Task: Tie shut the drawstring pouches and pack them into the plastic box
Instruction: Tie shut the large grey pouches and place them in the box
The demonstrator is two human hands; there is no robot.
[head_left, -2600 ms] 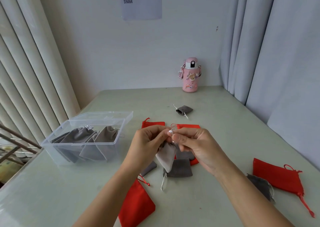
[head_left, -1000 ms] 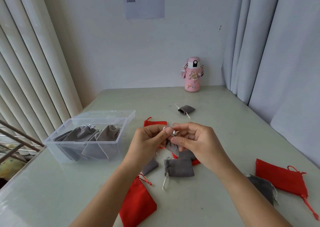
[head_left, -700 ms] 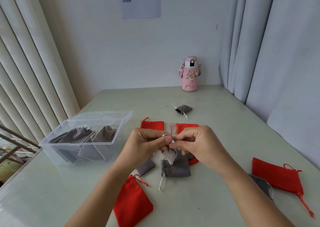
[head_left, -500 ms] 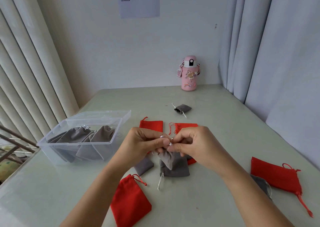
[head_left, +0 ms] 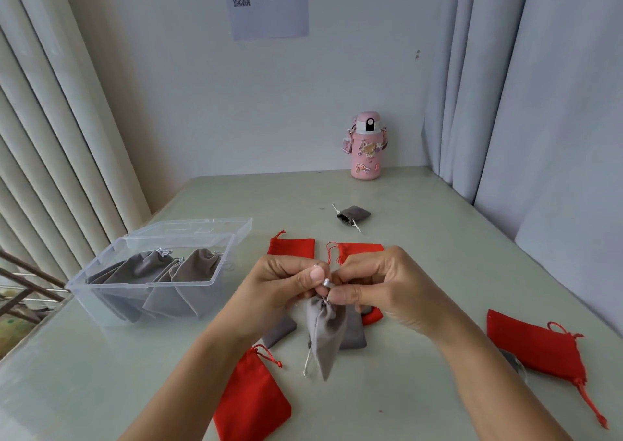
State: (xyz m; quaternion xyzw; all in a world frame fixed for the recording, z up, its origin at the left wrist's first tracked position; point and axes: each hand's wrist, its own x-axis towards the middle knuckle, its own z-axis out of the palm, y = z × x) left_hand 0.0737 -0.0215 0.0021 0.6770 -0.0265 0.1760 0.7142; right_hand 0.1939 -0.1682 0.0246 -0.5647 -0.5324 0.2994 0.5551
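The grey pouch hangs above the table, its gathered neck pinched by the left hand and right hand. It looks soft, light, limp; best handled by its cord. The box sits left.

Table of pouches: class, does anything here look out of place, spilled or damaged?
One small grey pouch lies alone far up the table, nearer the pink bottle, apart from the rest, its cord trailing loose. Nothing looks spilled or torn.
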